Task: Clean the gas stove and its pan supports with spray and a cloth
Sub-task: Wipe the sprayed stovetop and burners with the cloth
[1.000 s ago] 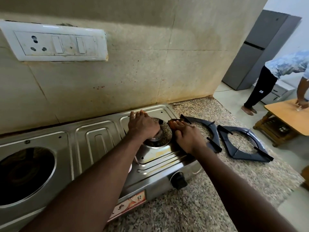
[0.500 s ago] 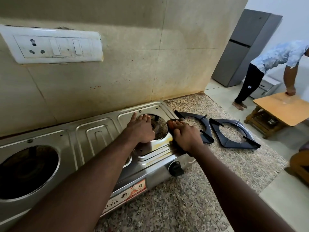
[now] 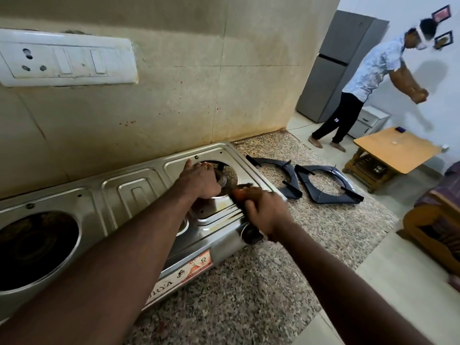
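A steel gas stove [image 3: 139, 192] sits on a speckled granite counter [image 3: 249, 295]. My left hand [image 3: 199, 180] is cupped palm down over the right burner [image 3: 225, 181], whose ring shows just right of my knuckles. My right hand [image 3: 266, 212] is blurred over the stove's front right corner, above the black knob [image 3: 249, 236], with fingers curled; whether it holds anything is unclear. Two dark pan supports [image 3: 288, 175] [image 3: 328, 192] lie on the counter right of the stove. The left burner opening [image 3: 34, 250] is bare. I see no spray or cloth.
A stained tiled wall with a white switchboard [image 3: 67, 58] rises right behind the stove. The counter ends at the right. Beyond it, another person [image 3: 368, 78] bends near a low wooden table [image 3: 393, 150], and a grey fridge [image 3: 331, 68] stands behind.
My right hand has pulled back from beside the burner toward the front corner above the knob and is in motion. My left hand stays on the burner. The other person has straightened up.
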